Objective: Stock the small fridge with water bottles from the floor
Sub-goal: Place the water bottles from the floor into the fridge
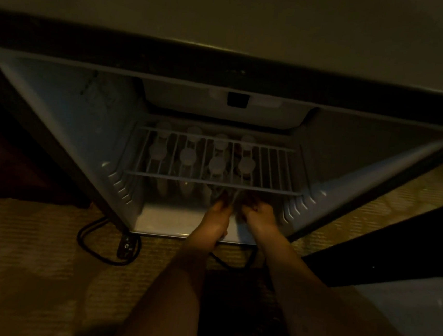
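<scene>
Fingers under the shelf, low in the open fridge.

Fingers (249, 203) of both hands reach into the dark beneath the white wire shelf (267, 190), close together. I cannot tell whether they clasp a bottle, though a faint clear glint sits between them. The left hand (218, 213) and right hand (258, 215) come in side by side over the front lip of the small white-lined fridge (66, 115), likely to steady one more bottle into place without knocking its neighbours. Clear plastic water bottles with white caps (216, 164) stand upright in two rows of four below the shelf, seen through its wires — packed back and left, apparently to keep room at the right. A black power cord (91, 247) loops on the beige carpet (33, 231) outside.
</scene>
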{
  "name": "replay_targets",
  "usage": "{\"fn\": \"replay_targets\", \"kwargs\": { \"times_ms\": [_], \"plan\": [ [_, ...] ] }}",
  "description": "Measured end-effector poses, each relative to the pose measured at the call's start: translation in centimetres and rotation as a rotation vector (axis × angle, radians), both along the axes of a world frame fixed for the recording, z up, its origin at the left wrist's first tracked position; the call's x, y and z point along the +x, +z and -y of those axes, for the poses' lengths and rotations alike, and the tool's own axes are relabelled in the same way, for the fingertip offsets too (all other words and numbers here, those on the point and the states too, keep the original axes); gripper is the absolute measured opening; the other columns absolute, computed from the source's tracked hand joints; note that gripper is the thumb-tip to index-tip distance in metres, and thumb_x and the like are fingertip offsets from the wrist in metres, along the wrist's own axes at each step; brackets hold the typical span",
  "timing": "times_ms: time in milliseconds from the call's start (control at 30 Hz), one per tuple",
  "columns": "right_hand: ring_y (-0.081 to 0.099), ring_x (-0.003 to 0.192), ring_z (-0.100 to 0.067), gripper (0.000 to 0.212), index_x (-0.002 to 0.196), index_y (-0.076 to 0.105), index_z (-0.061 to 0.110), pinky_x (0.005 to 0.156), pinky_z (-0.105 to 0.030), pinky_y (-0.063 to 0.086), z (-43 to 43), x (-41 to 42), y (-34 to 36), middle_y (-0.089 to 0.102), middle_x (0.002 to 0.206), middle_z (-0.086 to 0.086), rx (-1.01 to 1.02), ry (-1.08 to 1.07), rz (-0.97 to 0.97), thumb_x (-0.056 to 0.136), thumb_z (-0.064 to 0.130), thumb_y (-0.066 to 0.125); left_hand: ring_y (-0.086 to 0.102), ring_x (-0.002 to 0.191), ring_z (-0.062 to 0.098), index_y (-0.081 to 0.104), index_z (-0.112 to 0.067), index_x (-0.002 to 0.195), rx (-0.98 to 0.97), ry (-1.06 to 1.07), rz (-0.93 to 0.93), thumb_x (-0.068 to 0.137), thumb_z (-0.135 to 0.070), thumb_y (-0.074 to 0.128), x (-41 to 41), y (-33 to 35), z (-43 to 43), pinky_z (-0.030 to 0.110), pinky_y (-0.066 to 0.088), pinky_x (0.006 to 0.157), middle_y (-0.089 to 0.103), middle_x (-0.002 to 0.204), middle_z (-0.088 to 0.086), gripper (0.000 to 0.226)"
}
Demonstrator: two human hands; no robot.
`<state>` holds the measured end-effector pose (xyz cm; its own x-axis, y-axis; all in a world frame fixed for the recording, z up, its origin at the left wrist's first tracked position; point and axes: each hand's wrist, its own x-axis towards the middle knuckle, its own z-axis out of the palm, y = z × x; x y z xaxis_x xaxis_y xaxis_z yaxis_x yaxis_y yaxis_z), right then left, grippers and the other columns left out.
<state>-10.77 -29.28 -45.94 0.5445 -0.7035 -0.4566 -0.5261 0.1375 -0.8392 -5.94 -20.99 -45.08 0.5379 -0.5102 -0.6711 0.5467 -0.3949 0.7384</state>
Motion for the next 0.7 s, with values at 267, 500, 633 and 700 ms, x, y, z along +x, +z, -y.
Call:
{"fn": "replay_targets", "kwargs": {
  "times_ms": [267,500,633,700],
  "plan": [
    [0.061,0.095,-0.030,0.027,0.118,0.056,0.007,0.080,-0.035,0.049,-1.6,-2.3,-0.4,0.061,0.101,-0.014,0.060,-0.036,-0.104,0.091,0.004,0.050,0.055,0.115,0.034,0.063,-0.007,0.103,0.152,-0.203,0.215,0.095,-0.015,0.045,-0.9,-0.3,-3.1,0.039,0.043,0.103,0.061,0.117,0.019,0.021],
    [0.058,0.088,-0.022,0.026,0.118,0.057,0.003,0.058,-0.022,0.042,-3.5,-3.1,3.0,0.060,0.099,-0.013,0.068,0.089,-0.084,0.095,0.007,0.046,0.058,0.101,0.029,0.060,-0.003,0.102,0.184,-0.386,0.325,0.095,-0.022,0.044,0.0,3.1,-5.7,0.040,0.044,0.096,0.061,0.109,0.023,0.026],
    [0.058,0.087,-0.023,0.022,0.111,0.060,0.002,0.066,-0.027,0.045,-5.1,-2.9,6.1,0.058,0.091,-0.012,0.012,0.180,-0.055,0.095,0.007,0.045,0.055,0.109,0.035,0.058,0.004,0.109,0.188,-0.412,0.424,0.096,-0.022,0.043,0.3,6.9,-6.7,0.042,0.044,0.098,0.058,0.115,0.027,0.032],
    [0.056,0.082,-0.023,0.018,0.095,0.064,0.006,0.068,-0.030,0.044,-6.1,-2.7,8.2,0.059,0.087,-0.014,-0.030,0.217,-0.034,0.094,0.006,0.046,0.053,0.114,0.038,0.055,0.007,0.116,0.214,-0.479,0.483,0.097,-0.023,0.041,0.2,9.0,-7.6,0.040,0.044,0.094,0.055,0.124,0.028,0.038]
  ]
}}
